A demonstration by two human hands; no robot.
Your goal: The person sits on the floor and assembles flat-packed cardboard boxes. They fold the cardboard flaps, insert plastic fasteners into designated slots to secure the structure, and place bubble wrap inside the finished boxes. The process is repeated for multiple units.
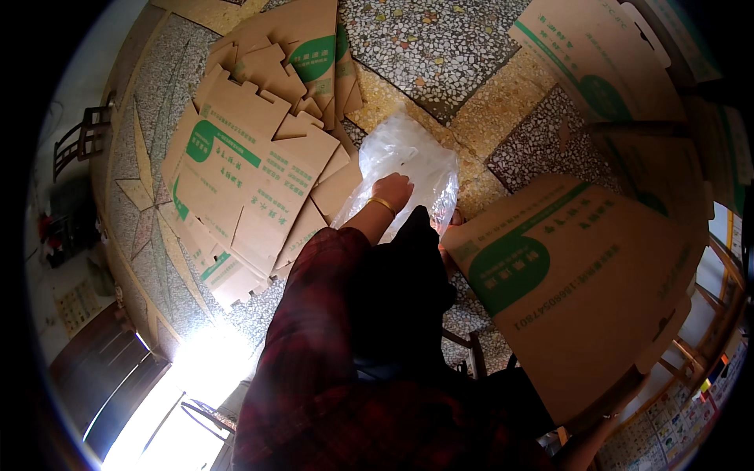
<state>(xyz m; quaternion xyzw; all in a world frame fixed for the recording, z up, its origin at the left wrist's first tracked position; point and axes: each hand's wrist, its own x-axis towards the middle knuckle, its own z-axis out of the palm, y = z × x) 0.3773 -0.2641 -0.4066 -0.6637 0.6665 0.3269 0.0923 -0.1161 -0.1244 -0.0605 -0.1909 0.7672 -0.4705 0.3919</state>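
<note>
A crumpled clear plastic bag (420, 149) lies on the floor ahead of me. My left hand (393, 191), with a gold bangle at the wrist, reaches over it, fingers curled closed on the plastic. To the right, a large flattened cardboard box (581, 275) with green printing slants up close to my body. My right hand (603, 426) is at this box's lower edge; its fingers are hidden and dim. Part of a foot (455, 217) shows beside the bag, next to the box's upper left corner.
A fanned pile of flattened cardboard boxes (243, 165) lies left of the bag. More flat boxes (601, 59) stand at the far right. A dark stool leg (477, 353) is beside my lap. Bright light falls on the terrazzo floor (440, 47) at lower left.
</note>
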